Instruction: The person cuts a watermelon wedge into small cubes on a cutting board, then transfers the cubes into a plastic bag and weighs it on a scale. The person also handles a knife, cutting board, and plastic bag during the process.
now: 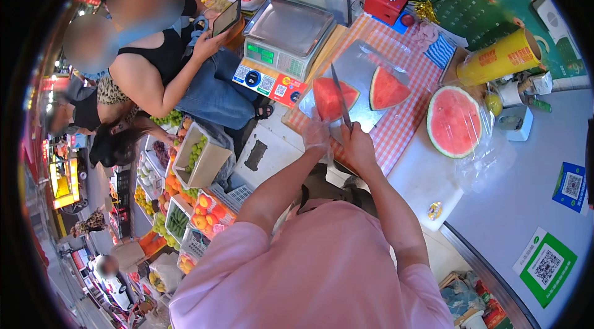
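Observation:
My right hand [356, 145] grips the handle of a long kitchen knife [341, 92], its blade lying across a red watermelon piece [327, 97]. My left hand [316, 134], in a clear plastic glove, is at the near end of that piece and seems to steady it; its fingers are partly hidden. A second watermelon wedge [389, 89] rests to the right on the metal tray [371, 120]. Beyond it, on the white board [413, 173], stands a large cut watermelon [455, 122] with its red face up, clear film touching its right side.
A digital scale [290, 32] stands behind the tray. A yellow roll of film [499, 57] lies at the right, near a small light-blue container [514, 124]. Fruit crates [199, 157] fill the left side, where a person [153, 69] holds a phone [226, 18].

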Demonstrator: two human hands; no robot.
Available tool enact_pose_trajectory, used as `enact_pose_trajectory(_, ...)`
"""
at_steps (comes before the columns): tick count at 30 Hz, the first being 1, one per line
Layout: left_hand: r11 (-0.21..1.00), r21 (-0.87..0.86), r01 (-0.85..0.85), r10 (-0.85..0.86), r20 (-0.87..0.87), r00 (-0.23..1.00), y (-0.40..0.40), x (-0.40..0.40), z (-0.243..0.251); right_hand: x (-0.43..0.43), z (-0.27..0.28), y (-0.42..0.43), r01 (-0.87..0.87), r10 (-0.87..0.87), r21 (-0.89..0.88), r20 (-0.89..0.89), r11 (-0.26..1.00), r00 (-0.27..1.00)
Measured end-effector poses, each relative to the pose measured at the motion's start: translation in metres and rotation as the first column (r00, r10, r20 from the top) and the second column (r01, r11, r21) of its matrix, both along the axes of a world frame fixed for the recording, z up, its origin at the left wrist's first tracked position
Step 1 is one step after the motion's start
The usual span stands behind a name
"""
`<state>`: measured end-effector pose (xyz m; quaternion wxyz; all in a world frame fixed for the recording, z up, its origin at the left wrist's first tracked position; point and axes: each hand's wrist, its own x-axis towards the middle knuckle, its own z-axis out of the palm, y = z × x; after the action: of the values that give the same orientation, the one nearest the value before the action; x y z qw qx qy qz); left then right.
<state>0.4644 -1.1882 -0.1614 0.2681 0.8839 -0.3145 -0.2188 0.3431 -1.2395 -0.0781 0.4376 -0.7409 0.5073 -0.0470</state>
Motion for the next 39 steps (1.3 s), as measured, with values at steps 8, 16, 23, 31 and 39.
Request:
enact_pose_trajectory(8, 0.996, -0.085, -0.019, 0.012, -0.077, 0.997, 0.003, -0.001, -0.011, 0.014, -0.060, 0.016, -0.102, 0.107, 0.049, -0.107, 0.994, 0.988)
enact_pose_trajectory(16, 1.000, -0.007, -0.025, 0.024, -0.076, 0.997, 0.002, 0.003, -0.010, -0.078, -0.011, 0.062, -0.170, 0.177, 0.056, -0.163, 0.984, 0.971)
enact_pose_trajectory(23, 0.998, -0.068, 0.013, -0.012, 0.017, 1.000, 0.003, 0.003, -0.019, -0.006, -0.007, -0.024, -0.034, 0.038, 0.054, -0.070, 0.998, 0.997)
enact_pose_trajectory(31, 0.999, 0.029, 0.013, -0.012, -0.034, 0.999, 0.001, 0.004, -0.013, -0.057, -0.048, 0.037, -0.133, 0.146, 0.190, -0.059, 0.973, 0.988)
enact_pose_trajectory(39, 0.992, 0.124, 0.009, -0.004, -0.038, 0.999, -0.002, 0.008, -0.021, -0.081, -0.003, -0.020, 0.036, -0.057, 0.213, 0.092, 0.976, 0.994)
